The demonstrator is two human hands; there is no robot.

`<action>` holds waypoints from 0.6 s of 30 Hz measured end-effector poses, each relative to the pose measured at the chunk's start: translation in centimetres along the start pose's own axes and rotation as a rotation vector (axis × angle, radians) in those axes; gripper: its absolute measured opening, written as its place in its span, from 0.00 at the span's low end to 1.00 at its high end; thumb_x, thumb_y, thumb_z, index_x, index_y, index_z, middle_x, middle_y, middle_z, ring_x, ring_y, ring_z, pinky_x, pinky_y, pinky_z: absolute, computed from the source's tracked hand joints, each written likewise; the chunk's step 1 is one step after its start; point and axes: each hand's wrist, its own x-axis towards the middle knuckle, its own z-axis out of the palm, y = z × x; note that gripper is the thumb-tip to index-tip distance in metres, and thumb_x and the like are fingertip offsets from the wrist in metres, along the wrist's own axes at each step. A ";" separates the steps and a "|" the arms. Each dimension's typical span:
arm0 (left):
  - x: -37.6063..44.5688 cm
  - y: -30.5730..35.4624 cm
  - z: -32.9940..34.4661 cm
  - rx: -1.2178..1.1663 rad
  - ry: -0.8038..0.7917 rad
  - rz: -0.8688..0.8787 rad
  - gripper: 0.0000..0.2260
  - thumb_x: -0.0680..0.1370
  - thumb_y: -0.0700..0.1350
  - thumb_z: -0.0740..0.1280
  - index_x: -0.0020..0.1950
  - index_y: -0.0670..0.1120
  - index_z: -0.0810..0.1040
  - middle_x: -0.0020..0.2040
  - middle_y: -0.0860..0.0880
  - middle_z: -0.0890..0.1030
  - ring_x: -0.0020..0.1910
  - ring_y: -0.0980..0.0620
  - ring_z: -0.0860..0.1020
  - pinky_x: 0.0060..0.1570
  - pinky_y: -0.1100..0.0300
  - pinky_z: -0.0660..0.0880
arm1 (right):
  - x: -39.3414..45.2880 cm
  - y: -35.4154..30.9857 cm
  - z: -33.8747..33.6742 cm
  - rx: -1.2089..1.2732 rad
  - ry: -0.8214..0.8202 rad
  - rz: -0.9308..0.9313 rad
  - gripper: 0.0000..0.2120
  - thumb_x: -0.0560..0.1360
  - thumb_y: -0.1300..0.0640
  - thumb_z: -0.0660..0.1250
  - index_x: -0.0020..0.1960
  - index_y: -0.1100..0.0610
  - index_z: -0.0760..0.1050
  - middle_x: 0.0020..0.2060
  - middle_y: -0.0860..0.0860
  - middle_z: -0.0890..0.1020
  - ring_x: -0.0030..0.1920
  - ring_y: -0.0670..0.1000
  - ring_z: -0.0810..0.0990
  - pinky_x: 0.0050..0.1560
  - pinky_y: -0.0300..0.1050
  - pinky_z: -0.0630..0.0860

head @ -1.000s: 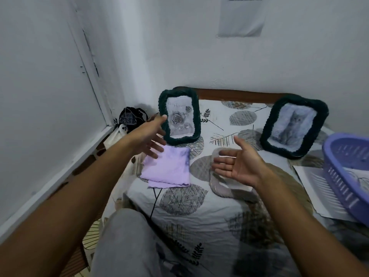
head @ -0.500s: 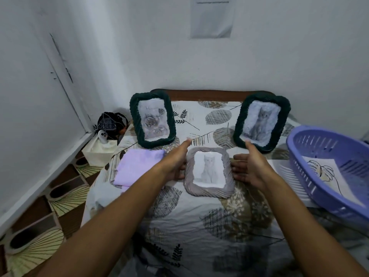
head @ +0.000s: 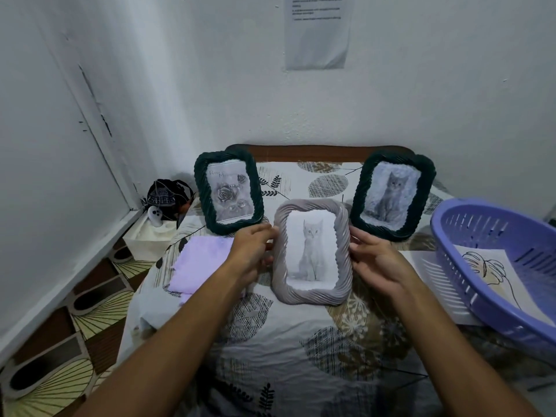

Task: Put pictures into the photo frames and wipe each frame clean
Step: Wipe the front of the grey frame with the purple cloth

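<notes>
We are looking at three photo frames on the surface (head: 301, 350), which is wearing a leaf-print cloth. The grey frame (head: 313, 255), ribbed like twisted rope and showing a pale seated kitten, is tilting up at the centre. Two dark green frames are standing behind it: one with roses (head: 229, 192) at ten o'clock, one with a grey cat (head: 392, 195) at two o'clock. One lilac basket (head: 496, 272) is sitting at three o'clock, one folded lilac cloth (head: 201, 266) at nine o'clock. Our left hand (head: 251, 254) is gripping the grey frame's left edge, its fingers curling behind; our right hand (head: 376, 260) is gripping the right edge likewise, so the frame is sitting between both hands.
</notes>
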 end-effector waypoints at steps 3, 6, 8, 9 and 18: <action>0.1 0.1 -0.3 -0.009 -0.008 0.033 0.03 0.77 0.39 0.68 0.49 0.43 0.80 0.34 0.49 0.80 0.26 0.55 0.72 0.24 0.66 0.66 | -0.2 0.4 0.0 0.026 -0.043 -0.027 0.24 0.72 0.76 0.57 0.66 0.62 0.72 0.57 0.58 0.80 0.55 0.56 0.79 0.54 0.47 0.79; 0.5 0.0 -0.3 -0.079 -0.059 0.022 0.03 0.76 0.38 0.68 0.48 0.44 0.80 0.36 0.50 0.82 0.33 0.53 0.76 0.29 0.63 0.71 | -0.4 0.5 0.0 0.044 -0.091 -0.038 0.24 0.67 0.73 0.60 0.61 0.60 0.76 0.53 0.57 0.82 0.51 0.54 0.81 0.54 0.47 0.79; 0.9 -0.3 -0.4 -0.180 -0.091 0.004 0.06 0.77 0.36 0.67 0.52 0.42 0.78 0.40 0.47 0.82 0.36 0.52 0.78 0.33 0.61 0.77 | -0.5 0.5 -0.1 0.025 -0.116 -0.037 0.24 0.67 0.71 0.62 0.62 0.58 0.76 0.50 0.56 0.83 0.48 0.53 0.82 0.54 0.50 0.79; 1.2 -0.4 -0.4 -0.238 -0.110 0.002 0.07 0.77 0.35 0.66 0.54 0.41 0.78 0.43 0.45 0.81 0.38 0.51 0.79 0.36 0.60 0.79 | -0.5 0.5 -0.2 0.004 -0.125 -0.034 0.24 0.69 0.71 0.62 0.62 0.57 0.76 0.49 0.56 0.83 0.47 0.54 0.81 0.53 0.51 0.78; 3.3 0.3 0.4 -0.395 -0.209 0.149 0.07 0.78 0.32 0.61 0.47 0.41 0.77 0.38 0.48 0.83 0.40 0.54 0.80 0.46 0.63 0.79 | 1.0 0.5 0.3 -0.187 -0.092 -0.073 0.09 0.73 0.68 0.65 0.50 0.59 0.76 0.41 0.54 0.83 0.42 0.53 0.80 0.44 0.48 0.78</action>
